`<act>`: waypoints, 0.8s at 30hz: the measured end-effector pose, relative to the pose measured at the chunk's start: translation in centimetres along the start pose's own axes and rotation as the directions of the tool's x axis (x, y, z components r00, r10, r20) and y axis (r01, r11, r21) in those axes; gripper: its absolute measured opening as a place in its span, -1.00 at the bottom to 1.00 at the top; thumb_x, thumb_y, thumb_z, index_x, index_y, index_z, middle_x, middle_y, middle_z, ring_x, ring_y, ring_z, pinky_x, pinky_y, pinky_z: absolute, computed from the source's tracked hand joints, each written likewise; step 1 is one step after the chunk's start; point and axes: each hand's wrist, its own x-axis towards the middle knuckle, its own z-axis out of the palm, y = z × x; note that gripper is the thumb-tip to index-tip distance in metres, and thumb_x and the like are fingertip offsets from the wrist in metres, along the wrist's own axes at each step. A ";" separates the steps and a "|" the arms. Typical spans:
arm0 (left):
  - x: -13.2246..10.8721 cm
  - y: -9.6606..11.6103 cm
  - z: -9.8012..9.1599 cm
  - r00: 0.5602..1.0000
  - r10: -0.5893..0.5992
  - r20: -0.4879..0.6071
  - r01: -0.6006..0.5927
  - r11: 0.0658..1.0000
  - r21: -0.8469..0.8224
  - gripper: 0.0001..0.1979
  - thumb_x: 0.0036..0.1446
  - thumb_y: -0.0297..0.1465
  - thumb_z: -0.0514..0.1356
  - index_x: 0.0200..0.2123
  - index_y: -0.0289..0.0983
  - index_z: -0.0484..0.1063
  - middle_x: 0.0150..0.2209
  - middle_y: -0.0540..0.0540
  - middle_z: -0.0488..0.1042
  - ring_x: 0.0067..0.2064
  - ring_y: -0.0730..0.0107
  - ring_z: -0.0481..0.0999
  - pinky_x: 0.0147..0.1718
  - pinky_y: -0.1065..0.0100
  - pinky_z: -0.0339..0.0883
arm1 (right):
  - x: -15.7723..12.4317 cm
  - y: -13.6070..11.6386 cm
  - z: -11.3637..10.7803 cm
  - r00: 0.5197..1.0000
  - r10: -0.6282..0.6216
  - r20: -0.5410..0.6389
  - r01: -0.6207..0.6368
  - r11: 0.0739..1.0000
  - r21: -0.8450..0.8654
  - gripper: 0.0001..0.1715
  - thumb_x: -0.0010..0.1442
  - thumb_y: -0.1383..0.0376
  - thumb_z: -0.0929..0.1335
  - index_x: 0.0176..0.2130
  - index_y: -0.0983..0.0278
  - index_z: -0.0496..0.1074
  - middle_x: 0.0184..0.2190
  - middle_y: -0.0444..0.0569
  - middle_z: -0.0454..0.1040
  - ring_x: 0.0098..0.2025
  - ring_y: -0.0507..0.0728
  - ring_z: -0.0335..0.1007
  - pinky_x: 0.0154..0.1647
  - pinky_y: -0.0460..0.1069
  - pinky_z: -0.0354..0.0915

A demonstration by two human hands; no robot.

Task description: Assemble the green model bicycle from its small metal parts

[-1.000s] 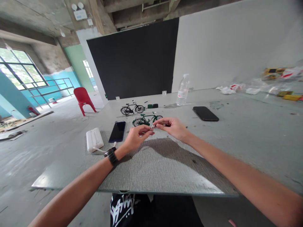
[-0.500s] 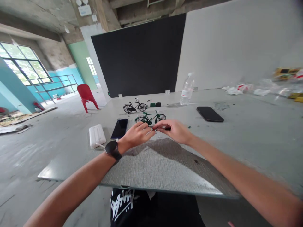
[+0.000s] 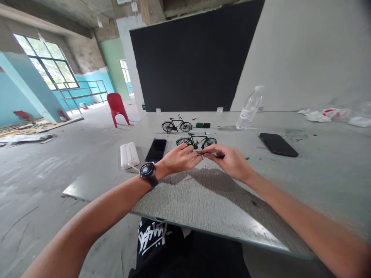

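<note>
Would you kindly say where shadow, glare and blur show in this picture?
In the head view, shadow darkens the tabletop below the left hand and right hand; same view, glare whitens part of its near edge; same view, the crumpled plastic at far right looks smeared.

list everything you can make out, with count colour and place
table: 1, grey, foreground
green bicycle model: 1, green, mid-table
black bicycle model: 1, black, behind green bicycle model
green block: 1, green, right of black bicycle model
dark block: 1, blackish, beside green block
left phone: 1, dark, table left
right phone: 1, black, table right
power bank: 1, white, table's far left
bottle: 1, clear, table back right
plastic wrapping: several, clear, white and red, far right
panel: 1, black, behind table
chair: 1, red, left background
windows: 2, pale, left background
thin item: 1, silvery, centre, too small to identify
watch: 1, black, left wrist
clothing: black, white lettering, below table
left hand: 1, bare, at thin item
right hand: 1, bare, pinching thin item
</note>
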 end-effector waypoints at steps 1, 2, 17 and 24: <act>0.0 0.0 0.0 1.000 -0.014 0.000 0.014 1.000 -0.003 -0.80 0.38 -0.55 0.03 -0.16 -0.28 0.45 -0.30 -0.07 0.53 -0.20 0.28 0.46 -0.19 0.21 0.30 | 0.0 -0.1 0.0 1.000 -0.004 -0.008 0.003 1.000 -0.021 -0.69 0.26 0.07 0.37 -0.17 0.21 0.58 -0.20 0.03 0.64 -0.18 0.24 0.59 -0.07 0.18 0.47; 0.0 0.0 0.0 1.000 -0.029 -0.004 0.029 1.000 -0.005 -0.81 0.39 -0.54 0.03 -0.16 -0.28 0.44 -0.30 -0.07 0.53 -0.19 0.27 0.46 -0.19 0.21 0.29 | 0.0 -0.2 0.1 1.000 -0.006 -0.014 0.006 0.999 -0.038 -0.69 0.26 0.07 0.37 -0.15 0.20 0.59 -0.18 0.03 0.64 -0.18 0.25 0.59 -0.08 0.18 0.47; 0.1 0.4 -0.2 0.993 -0.121 -0.001 0.121 0.992 -0.038 -0.81 0.40 -0.52 0.01 -0.18 -0.28 0.42 -0.32 -0.07 0.50 -0.19 0.25 0.43 -0.13 0.19 0.25 | -0.3 -0.1 0.5 0.997 -0.023 -0.071 0.016 0.995 -0.096 -0.70 0.24 0.11 0.40 -0.08 0.18 0.57 -0.12 0.02 0.63 -0.17 0.23 0.57 -0.15 0.16 0.48; 0.3 0.8 -0.5 0.989 -0.148 0.000 0.148 0.989 -0.027 -0.81 0.40 -0.50 0.02 -0.22 -0.29 0.41 -0.32 -0.08 0.49 -0.21 0.26 0.44 -0.16 0.20 0.25 | -0.4 0.2 0.8 0.997 -0.033 -0.071 0.031 0.999 -0.029 -0.74 0.26 0.22 0.36 -0.07 0.20 0.54 -0.09 0.02 0.62 -0.13 0.23 0.59 -0.06 0.16 0.49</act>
